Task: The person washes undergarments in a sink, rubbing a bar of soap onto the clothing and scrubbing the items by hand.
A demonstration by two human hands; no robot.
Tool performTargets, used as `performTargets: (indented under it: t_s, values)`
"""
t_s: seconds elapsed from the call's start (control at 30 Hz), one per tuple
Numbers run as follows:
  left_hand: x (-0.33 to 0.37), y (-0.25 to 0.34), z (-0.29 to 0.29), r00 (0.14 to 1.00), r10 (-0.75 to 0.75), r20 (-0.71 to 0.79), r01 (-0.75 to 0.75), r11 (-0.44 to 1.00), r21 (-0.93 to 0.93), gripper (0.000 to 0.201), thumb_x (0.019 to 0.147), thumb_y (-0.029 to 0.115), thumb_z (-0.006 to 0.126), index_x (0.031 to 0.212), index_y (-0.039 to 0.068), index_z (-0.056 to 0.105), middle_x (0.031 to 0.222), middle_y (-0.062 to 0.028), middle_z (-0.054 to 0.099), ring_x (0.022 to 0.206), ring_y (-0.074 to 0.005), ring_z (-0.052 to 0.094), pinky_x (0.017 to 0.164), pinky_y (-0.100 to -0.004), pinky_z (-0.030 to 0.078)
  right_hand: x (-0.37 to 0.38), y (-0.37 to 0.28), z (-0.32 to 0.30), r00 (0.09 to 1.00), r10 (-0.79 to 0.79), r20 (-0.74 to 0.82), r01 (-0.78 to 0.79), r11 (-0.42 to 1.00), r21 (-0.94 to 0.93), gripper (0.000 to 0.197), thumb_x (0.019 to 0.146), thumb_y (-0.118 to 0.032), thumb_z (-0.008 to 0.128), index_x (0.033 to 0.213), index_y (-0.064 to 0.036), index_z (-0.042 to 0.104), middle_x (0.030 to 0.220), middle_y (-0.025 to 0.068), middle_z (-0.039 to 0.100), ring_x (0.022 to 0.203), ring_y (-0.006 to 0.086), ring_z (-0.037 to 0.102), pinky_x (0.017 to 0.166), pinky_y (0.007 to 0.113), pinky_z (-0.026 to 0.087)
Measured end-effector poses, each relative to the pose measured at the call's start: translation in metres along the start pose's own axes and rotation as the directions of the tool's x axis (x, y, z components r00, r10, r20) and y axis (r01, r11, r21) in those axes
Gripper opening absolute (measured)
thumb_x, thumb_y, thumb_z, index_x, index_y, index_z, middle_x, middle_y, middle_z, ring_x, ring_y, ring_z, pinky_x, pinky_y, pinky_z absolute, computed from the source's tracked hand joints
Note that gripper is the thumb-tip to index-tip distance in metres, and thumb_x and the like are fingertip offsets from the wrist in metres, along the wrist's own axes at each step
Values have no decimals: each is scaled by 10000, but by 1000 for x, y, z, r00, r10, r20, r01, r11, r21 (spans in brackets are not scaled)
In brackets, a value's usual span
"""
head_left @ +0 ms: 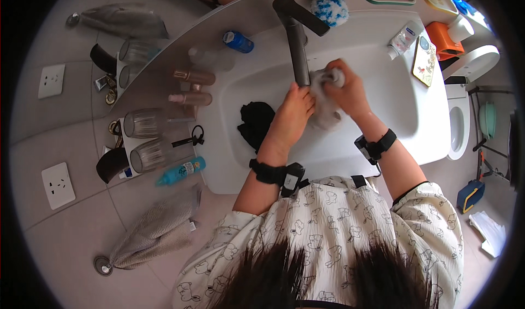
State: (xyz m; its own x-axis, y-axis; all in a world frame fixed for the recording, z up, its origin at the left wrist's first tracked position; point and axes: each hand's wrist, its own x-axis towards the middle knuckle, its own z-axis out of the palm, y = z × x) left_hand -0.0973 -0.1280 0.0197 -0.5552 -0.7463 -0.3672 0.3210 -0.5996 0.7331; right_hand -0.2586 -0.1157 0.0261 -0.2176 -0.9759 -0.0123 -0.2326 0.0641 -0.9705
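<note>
Both hands are over the white sink, below the dark faucet. A wet, light grey cloth hangs between them, blurred by motion, so its exact kind does not show. My right hand is closed around a bunched upper part of it. Just left of it, my left hand has its fingers curled against the cloth's left side, close to the spout, which partly covers the cloth. A crumpled black cloth lies in the basin to the left of my left hand.
On the sink's rim stand a blue bottle, a blue-and-white scrubbing puff, a clear bottle and a phone in a patterned case. Glass cups and a turquoise bottle are at left. A toilet stands right.
</note>
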Motion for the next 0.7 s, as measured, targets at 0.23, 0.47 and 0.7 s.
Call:
performTargets:
  t_s: [0.23, 0.47, 0.7]
  values:
    - [-4, -43, -6, 791, -238, 564, 540, 705, -459, 689, 850, 582, 329, 1242, 22, 414, 1266, -146, 438, 1181, -278, 407, 934, -467, 329, -5, -11, 0, 962, -273, 4, 268, 941, -207, 286, 626, -64, 634, 881, -49, 507, 995, 159, 487, 926, 347, 509, 812, 384, 415]
    - [37, -75, -3, 951, -174, 255, 295, 756, -585, 445, 877, 433, 427, 1159, 92, 467, 1050, -70, 542, 1039, -175, 496, 881, -317, 418, -56, -12, 25, 997, -77, 9, 75, 933, -352, 255, 639, -70, 643, 837, -48, 484, 805, 180, 565, 798, 388, 545, 668, 407, 448]
    - [23, -97, -47, 966, -248, -74, 191, 875, -444, 293, 897, 332, 390, 1096, 142, 488, 1058, -24, 543, 1005, -146, 516, 837, -324, 450, -53, 8, 43, 985, 120, 124, -74, 942, -328, 377, 684, -205, 598, 1013, -97, 447, 868, 194, 601, 811, 389, 570, 709, 453, 450]
